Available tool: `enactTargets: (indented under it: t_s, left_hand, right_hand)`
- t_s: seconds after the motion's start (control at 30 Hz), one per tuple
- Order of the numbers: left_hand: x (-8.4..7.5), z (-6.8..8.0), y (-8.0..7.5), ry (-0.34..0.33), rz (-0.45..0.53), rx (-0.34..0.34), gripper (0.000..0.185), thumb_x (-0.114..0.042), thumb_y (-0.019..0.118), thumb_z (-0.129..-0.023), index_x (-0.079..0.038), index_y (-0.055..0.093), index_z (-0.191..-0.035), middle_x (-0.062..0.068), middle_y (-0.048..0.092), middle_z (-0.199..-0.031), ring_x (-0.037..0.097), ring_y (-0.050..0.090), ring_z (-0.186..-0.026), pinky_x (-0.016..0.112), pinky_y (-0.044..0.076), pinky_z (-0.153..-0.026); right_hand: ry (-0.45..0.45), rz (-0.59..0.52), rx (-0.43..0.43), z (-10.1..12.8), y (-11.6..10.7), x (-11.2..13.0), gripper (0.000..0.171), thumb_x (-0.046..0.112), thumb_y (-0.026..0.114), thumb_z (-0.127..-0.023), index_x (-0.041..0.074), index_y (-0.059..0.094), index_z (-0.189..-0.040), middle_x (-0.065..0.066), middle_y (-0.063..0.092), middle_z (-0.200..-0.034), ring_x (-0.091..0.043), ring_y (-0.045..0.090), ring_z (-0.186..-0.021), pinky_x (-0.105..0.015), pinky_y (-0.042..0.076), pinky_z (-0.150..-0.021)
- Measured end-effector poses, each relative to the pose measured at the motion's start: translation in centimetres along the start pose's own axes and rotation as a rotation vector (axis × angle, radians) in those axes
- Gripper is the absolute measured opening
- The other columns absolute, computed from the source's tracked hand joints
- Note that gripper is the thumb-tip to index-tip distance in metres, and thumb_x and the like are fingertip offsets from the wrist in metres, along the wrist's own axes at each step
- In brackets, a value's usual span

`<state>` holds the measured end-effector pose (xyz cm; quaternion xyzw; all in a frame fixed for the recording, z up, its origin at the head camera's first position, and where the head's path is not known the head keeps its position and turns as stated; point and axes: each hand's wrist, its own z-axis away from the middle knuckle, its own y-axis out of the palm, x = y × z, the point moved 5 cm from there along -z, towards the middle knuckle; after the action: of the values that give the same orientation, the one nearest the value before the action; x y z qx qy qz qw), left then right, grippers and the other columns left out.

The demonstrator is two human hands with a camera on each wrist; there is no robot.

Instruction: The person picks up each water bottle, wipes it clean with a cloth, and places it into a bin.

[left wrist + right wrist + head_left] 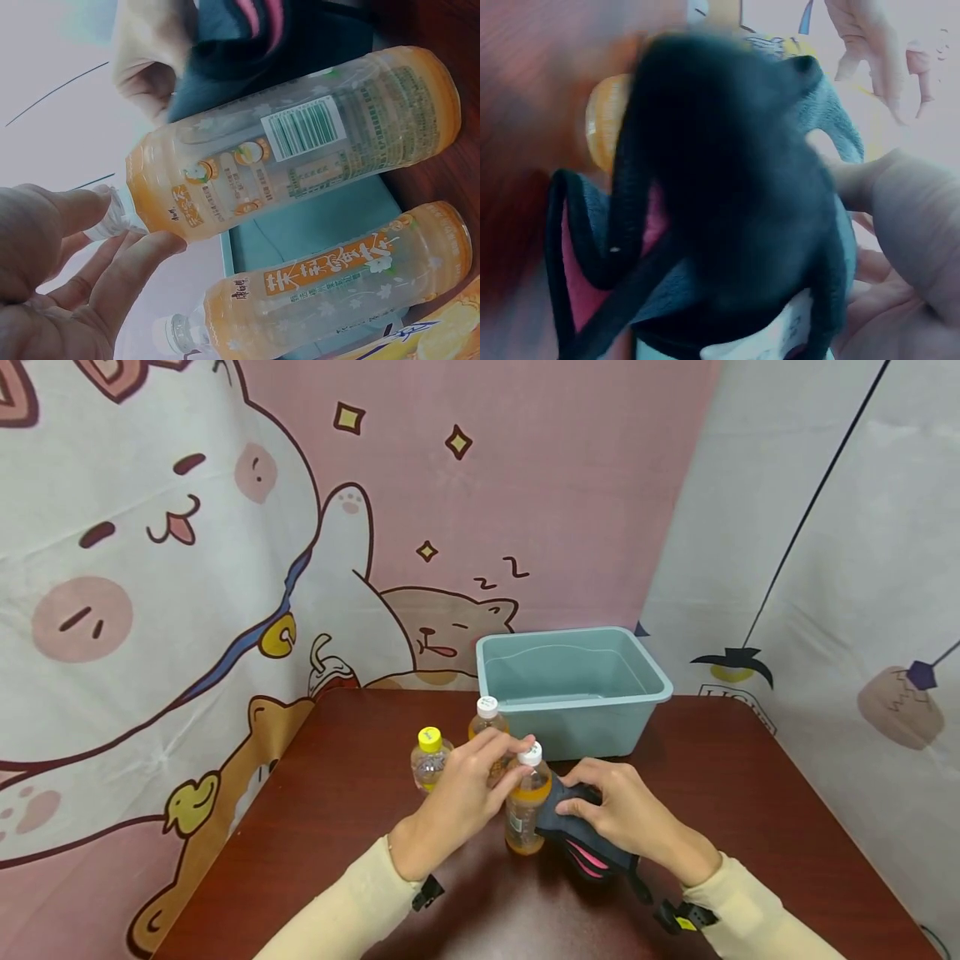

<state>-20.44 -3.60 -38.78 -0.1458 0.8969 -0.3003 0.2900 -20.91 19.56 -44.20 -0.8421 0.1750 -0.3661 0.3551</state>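
A clear bottle of orange drink (527,806) (300,142) with a white cap stands upright on the dark red table (750,810). My left hand (513,750) (112,225) pinches its cap between thumb and fingertips. Just right of the bottle, my right hand (581,802) (889,217) grips a dark grey pouch with pink trim (577,839) (727,187), which lies against the bottle's side. Its fingers curl over the pouch's top. The right wrist view is blurred; the bottle's orange base (604,127) shows behind the pouch.
A second white-capped orange bottle (487,720) (337,285) and a yellow-capped bottle (430,758) stand behind my left hand. An empty teal plastic bin (573,689) sits at the back of the table. Cartoon-printed cloth walls enclose the table on three sides.
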Motion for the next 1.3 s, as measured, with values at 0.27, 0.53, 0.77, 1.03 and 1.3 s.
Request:
enactTargets:
  t_s: [0.27,0.53,0.77,1.03,1.3]
  left_hand:
    - [-0.2,-0.1,-0.1,0.001,0.001,-0.003,0.030,-0.007,0.091,-0.102,-0.006,0.079,-0.130,0.008,0.080,-0.128,0.013,0.071,-0.086,0.023,0.064,-0.069]
    - [-0.1,0.0,0.0,-0.003,0.000,-0.002,0.029,-0.009,0.090,-0.103,-0.007,0.079,-0.130,0.008,0.079,-0.126,0.010,0.063,-0.079,0.025,0.063,-0.065]
    - [-0.2,0.0,0.0,-0.002,0.008,0.000,0.029,-0.010,0.089,-0.104,-0.007,0.079,-0.130,0.007,0.079,-0.126,0.010,0.061,-0.077,0.020,0.058,-0.064]
    - [-0.2,-0.3,-0.1,0.001,0.011,0.008,0.031,-0.009,0.090,-0.103,-0.006,0.078,-0.131,0.009,0.079,-0.127,0.012,0.068,-0.084,0.028,0.066,-0.067]
    - [-0.2,0.0,-0.1,-0.014,0.014,0.008,0.032,-0.010,0.092,-0.101,-0.006,0.079,-0.131,0.009,0.079,-0.125,0.007,0.059,-0.078,0.012,0.055,-0.066]
  right_hand:
    - [0.016,0.048,0.171,0.1,1.8,-1.1,0.019,0.019,0.098,-0.097,0.011,0.087,-0.111,0.002,0.083,-0.106,-0.003,0.074,-0.092,-0.023,0.065,-0.075]
    - [0.047,0.073,0.306,0.1,3.3,-1.9,0.022,0.020,0.098,-0.097,0.008,0.087,-0.112,-0.001,0.083,-0.107,-0.006,0.075,-0.093,-0.025,0.065,-0.076]
    - [0.053,0.088,0.363,0.5,4.7,-2.3,0.023,0.018,0.098,-0.096,0.009,0.085,-0.112,0.000,0.081,-0.105,-0.010,0.077,-0.093,-0.024,0.063,-0.074]
    - [0.065,0.071,0.357,0.4,4.5,-2.2,0.024,0.019,0.097,-0.097,0.009,0.085,-0.115,-0.002,0.082,-0.109,-0.014,0.080,-0.098,-0.026,0.066,-0.078]
    - [0.088,0.060,0.358,0.8,4.5,-2.4,0.026,0.019,0.096,-0.098,0.007,0.086,-0.119,-0.005,0.083,-0.114,-0.016,0.081,-0.101,-0.027,0.068,-0.080]
